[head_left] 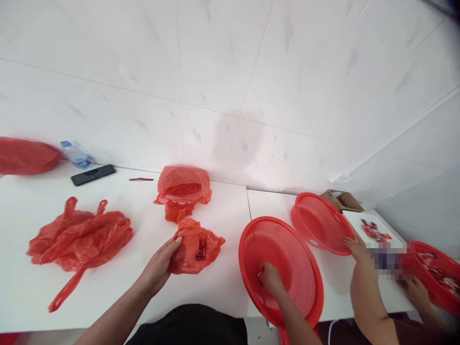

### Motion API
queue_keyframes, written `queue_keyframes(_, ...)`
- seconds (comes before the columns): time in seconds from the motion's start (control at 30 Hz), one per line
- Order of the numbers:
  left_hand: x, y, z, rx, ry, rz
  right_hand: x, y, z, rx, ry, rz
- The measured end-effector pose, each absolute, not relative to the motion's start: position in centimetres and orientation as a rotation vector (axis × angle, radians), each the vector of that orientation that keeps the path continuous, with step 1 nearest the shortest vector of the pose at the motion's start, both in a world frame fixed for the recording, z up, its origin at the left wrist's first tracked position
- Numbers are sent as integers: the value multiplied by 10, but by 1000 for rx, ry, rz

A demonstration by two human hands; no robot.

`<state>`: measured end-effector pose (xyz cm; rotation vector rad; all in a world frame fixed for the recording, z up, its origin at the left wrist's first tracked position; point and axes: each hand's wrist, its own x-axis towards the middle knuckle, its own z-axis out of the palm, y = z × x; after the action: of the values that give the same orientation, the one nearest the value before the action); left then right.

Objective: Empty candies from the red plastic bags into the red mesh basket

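My left hand (166,261) grips the side of a thin red plastic bag (183,256) that stands on the white table with its mouth open. Inside lie a few small dark-red wrapped pieces (201,250). Inside a large red plastic basket (251,235) with mesh sides, tilted at the table's front edge, is my right hand (270,278). Its fingers are closed low in the basket near the bottom; a small pale bit shows at the fingertips, too small to name. Behind the held bag sits a folded red plastic bag (185,182).
A pile of red bags (86,239) covers the left table. Behind it lie a phone (93,175), a water bottle (77,155) and a red strip (141,179). At right, a co-worker's hand (354,245) touches another red basket (312,220); beyond are a cardboard box (347,201) and a filled red basin (420,254).
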<state>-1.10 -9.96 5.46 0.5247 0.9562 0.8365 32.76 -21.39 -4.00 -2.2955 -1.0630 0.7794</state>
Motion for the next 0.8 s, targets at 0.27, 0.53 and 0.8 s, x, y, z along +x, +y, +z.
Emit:
queue_keyframes(0.27,-16,-97,55,535,961,905,245,-156,36,-1725,-990,1168)
queue_keyframes(0.53,-19,-97,65,539,927,936,186,-113,20,-1611,-1128,1195)
queue_keyframes(0.8,-34,-99,63,483,960,983,193,-119,-52,-2040,-1341,1144)
